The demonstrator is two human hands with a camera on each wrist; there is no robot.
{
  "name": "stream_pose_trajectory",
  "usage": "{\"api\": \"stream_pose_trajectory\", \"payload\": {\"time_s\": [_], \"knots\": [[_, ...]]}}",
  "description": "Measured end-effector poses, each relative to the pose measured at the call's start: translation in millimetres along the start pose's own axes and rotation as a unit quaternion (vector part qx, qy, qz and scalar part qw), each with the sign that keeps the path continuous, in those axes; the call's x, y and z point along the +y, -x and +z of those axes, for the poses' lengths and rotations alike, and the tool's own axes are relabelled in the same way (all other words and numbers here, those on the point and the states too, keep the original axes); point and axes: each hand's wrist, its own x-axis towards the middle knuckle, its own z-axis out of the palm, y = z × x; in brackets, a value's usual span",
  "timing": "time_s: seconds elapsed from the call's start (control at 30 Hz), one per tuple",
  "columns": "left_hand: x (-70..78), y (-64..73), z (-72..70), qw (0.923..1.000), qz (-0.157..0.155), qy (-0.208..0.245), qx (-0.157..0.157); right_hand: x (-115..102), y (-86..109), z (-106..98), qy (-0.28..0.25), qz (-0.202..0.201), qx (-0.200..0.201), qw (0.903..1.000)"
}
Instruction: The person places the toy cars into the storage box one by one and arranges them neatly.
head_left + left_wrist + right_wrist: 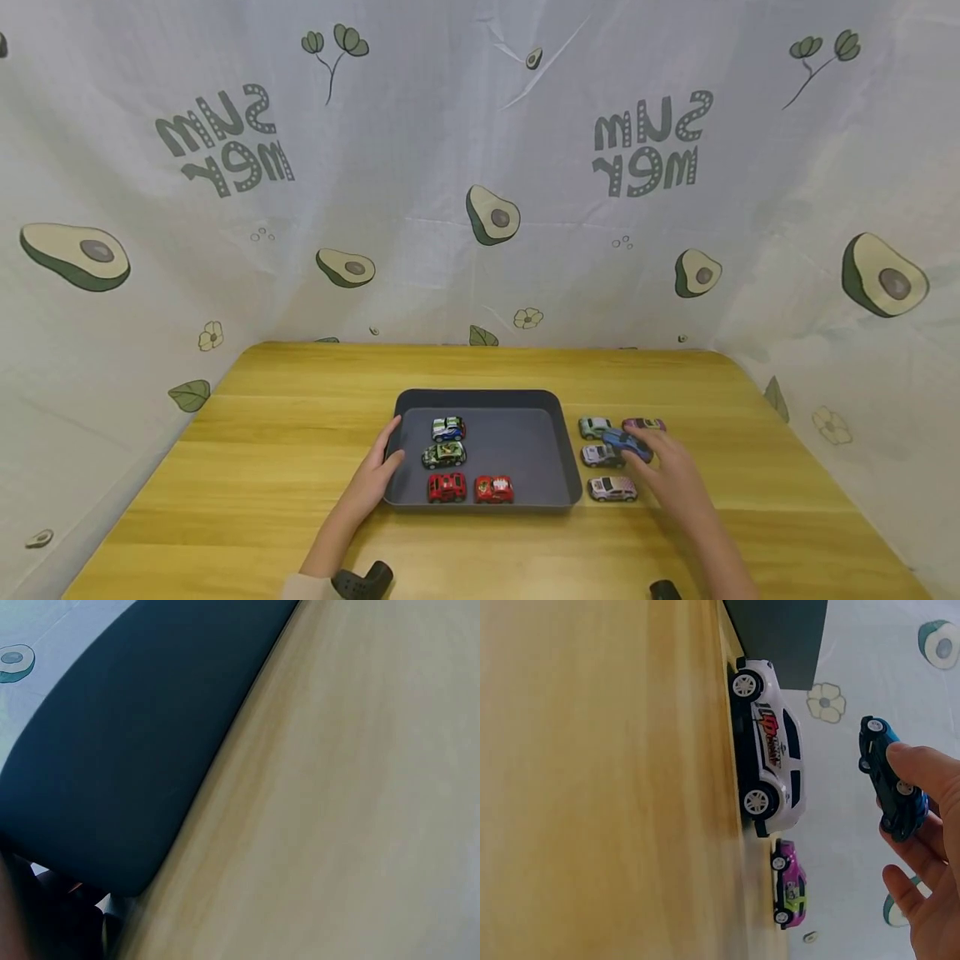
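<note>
Blue toy car w/ dark underside and white-hubbed wheels, right of centre in the lower half of the head view, and it's up off the desk! Right hand has it: thumb on one side, fingers on the other, a narrow pinch w/ the car btwn them; right-wrist view shows wheels and underside turned to the cam, at mid-right of frame.

Over to lower centre: left hand is at the left wall of the dark grey, rounded-corner tray, thumb over the rim, other fingers mostly outside, so it looks like a grip on that edge. Left-wrist view's too dark at lower left to add detail.

Around the held car, right of the tray: pale green toy car and purple toy car w/ lime trim at the back, grey-white toy car below them, white toy car w/ printed sides nearest the lower edge.

Inside the tray, left side: white, blue & green toy car, dark green patterned toy car, plain red toy car; red toy car w/ white markings sits bottom centre.

Handling, my read: prob. light, stiff, not v. fragile; glossy paint may slip, wheels may roll. Best hold: across the body sides, clear of wheels.
</note>
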Motion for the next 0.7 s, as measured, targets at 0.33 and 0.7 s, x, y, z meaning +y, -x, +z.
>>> {"api": "stream_pose_trajectory", "payload": {"time_s": [0.33,0.7], "knots": [[3.3,0.9,-1.7,1.0000,-0.003,0.001,-0.007,-10,-0.6,2,0.002,-0.009,0.004,0.9999],[3.3,-2.2,-2.6,0.9999,-0.008,0.000,-0.009,-17,-3.0,6,-0.001,-0.057,0.038,0.9977]]}}
